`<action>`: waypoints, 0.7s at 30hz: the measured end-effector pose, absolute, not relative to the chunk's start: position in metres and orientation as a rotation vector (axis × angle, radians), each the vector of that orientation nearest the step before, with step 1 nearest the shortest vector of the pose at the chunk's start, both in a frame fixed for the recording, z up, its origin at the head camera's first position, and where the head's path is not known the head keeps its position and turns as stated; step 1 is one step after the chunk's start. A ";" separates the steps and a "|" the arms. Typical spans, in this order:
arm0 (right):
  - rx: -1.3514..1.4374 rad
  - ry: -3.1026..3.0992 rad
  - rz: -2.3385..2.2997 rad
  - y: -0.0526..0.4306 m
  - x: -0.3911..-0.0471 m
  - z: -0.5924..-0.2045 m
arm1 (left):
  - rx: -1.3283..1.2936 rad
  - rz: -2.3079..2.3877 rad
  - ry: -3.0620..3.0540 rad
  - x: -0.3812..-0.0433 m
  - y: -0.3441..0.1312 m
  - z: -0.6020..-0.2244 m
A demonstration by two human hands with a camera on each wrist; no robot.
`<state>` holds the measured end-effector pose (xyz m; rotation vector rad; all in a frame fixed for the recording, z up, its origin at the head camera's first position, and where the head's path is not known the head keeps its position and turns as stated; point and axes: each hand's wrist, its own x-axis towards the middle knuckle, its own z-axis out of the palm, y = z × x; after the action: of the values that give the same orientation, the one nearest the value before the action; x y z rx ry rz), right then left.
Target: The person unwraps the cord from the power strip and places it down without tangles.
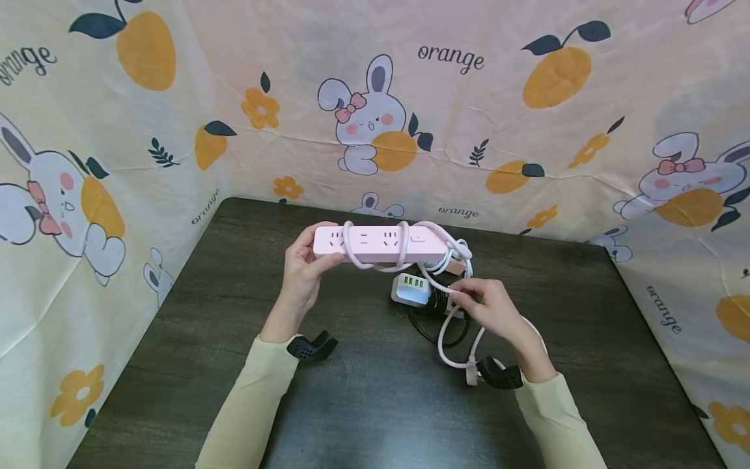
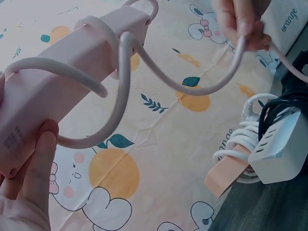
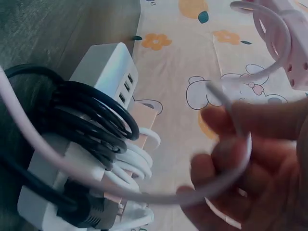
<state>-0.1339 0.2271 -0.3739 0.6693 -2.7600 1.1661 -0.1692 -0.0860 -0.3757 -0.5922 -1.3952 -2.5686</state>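
Observation:
A pink power strip [image 1: 375,251] is held up above the dark table, its socket side facing the head camera. Its pale pink cord [image 2: 192,90] winds loosely around the body in several turns. My left hand [image 1: 303,270] grips the strip's left end between thumb and fingers. To the right, my right hand [image 1: 489,305] pinches the free run of the cord between thumb and fingertips. From there the cord loops down to its plug [image 1: 472,373], which hangs or lies near the right wrist; I cannot tell which.
Behind the right hand stands a white multi-port charger [image 1: 411,290] with a coiled black cable [image 3: 91,113]. Beside it is a peach-coloured block [image 2: 226,169] wrapped in white cable [image 2: 239,142]. Patterned cloth [image 1: 252,150] rises along the back and sides of the table [image 1: 351,391].

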 end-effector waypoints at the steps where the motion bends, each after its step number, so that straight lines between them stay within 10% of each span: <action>1: 0.586 -2.767 1.149 0.226 -0.136 -0.373 | -0.596 -2.573 -1.401 -0.169 -0.086 -0.376; 11: 0.056 -2.452 1.102 0.225 -0.151 -0.355 | -0.725 -2.605 -1.494 -0.170 -0.085 -0.378; 21: 0.146 -1.999 1.427 0.236 -0.141 -0.341 | -0.761 -2.616 -1.499 -0.171 -0.084 -0.380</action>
<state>-0.1409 0.2359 -0.3411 0.1462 -1.9995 1.4265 -0.1706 -0.0842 -0.3799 -0.7608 -1.4990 -2.6159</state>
